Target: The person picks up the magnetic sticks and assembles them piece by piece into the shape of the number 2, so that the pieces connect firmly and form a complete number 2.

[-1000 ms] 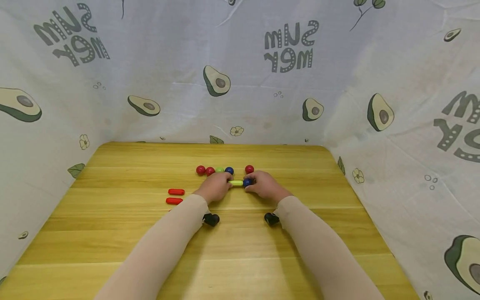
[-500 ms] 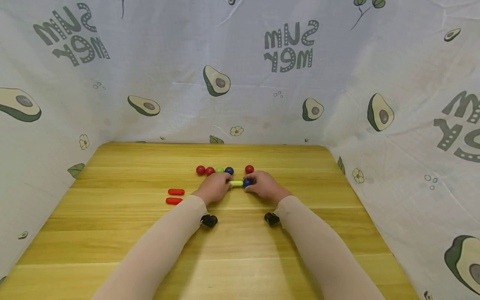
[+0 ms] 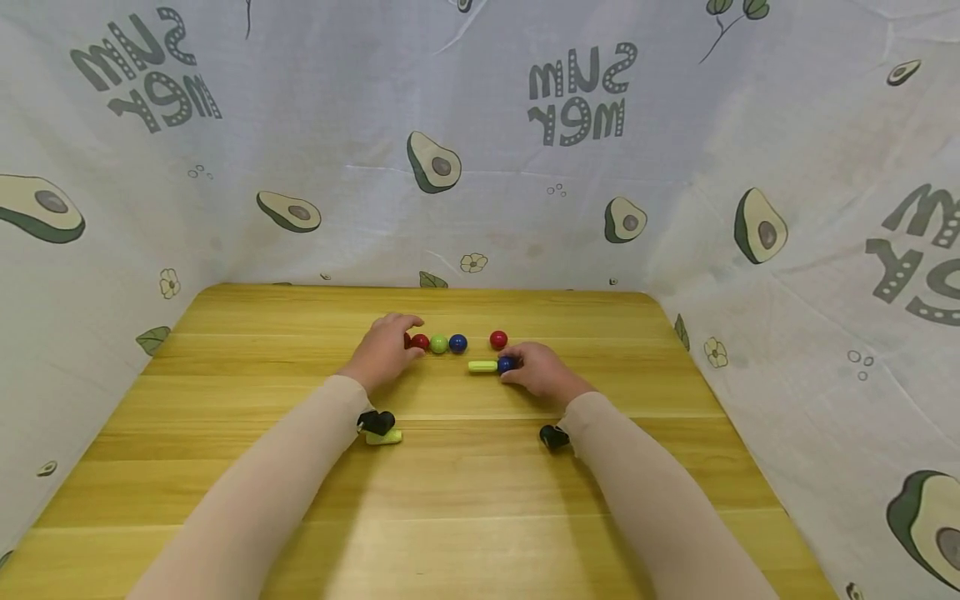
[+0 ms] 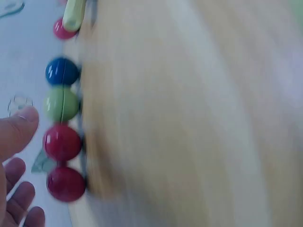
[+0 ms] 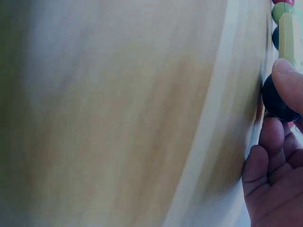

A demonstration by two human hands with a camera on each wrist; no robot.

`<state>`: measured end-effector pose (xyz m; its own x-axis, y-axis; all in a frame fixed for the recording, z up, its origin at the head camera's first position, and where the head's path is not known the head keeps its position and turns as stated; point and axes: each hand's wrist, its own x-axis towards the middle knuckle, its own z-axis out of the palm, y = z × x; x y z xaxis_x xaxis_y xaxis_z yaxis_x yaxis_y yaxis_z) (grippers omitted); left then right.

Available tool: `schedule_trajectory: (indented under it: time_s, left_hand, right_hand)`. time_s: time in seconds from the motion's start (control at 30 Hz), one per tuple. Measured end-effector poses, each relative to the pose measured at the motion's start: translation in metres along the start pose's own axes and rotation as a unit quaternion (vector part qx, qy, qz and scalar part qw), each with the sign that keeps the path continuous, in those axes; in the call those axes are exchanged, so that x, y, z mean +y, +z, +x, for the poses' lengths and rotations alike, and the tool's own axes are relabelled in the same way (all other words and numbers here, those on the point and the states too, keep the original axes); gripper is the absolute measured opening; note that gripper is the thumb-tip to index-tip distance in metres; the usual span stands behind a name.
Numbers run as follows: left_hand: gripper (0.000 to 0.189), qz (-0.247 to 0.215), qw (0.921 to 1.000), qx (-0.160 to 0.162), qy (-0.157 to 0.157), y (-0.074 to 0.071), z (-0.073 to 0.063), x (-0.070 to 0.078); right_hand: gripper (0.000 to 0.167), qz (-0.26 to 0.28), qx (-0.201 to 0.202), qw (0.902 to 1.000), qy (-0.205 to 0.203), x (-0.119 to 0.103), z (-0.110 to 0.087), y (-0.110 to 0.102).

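Observation:
In the head view, my right hand (image 3: 547, 372) pinches a blue ball (image 3: 506, 364) between thumb and fingers. A yellow-green stick (image 3: 482, 367) is joined to the ball's left side and points left. My left hand (image 3: 380, 352) is at the left end of a row of balls, thumb and fingers spread apart. That row has a dark red ball (image 4: 66, 184), a second red ball (image 3: 420, 342), a light green ball (image 3: 438, 343) and another blue ball (image 3: 458, 343). In the left wrist view, the fingertips are apart from the balls.
A separate red ball (image 3: 498, 340) lies behind the held stick. Another yellow-green stick (image 3: 385, 437) shows beside the left wrist camera (image 3: 377, 422). The wooden table (image 3: 480, 533) is backed by a printed cloth (image 3: 510, 200).
My left hand has let go of the yellow-green stick and moved left to the ball row. My right hand has shifted slightly right with the ball and stick. The left arm now covers the red sticks.

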<state>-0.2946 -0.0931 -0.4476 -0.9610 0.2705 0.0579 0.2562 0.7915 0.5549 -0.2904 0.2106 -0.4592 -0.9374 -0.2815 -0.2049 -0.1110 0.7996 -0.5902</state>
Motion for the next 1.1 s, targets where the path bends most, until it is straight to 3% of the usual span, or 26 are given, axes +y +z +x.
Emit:
schedule_trajectory:
  time_s: [0.2, 0.4, 0.83, 1.1]
  left_hand:
    - [0.062, 0.011, 0.9991, -0.016, -0.039, -0.008, 0.005, -0.02]
    - [0.065, 0.003, 0.9976, -0.038, -0.057, -0.012, 0.003, -0.024]
    - [0.062, 0.0, 0.9957, -0.067, -0.064, -0.009, 0.002, -0.024]
    - [0.061, 0.004, 0.9964, -0.064, -0.057, -0.005, 0.006, -0.028]
  right_hand:
    - [0.042, 0.004, -0.003, 1.0, -0.002, 0.003, 0.0, -0.003]
    - [0.043, 0.009, -0.006, 0.9999, 0.0, 0.002, 0.0, -0.002]
    - [0.041, 0.009, -0.007, 0.9999, 0.005, 0.002, 0.0, -0.001]
    - [0.044, 0.011, -0.01, 0.9998, 0.009, 0.002, -0.001, -0.002]
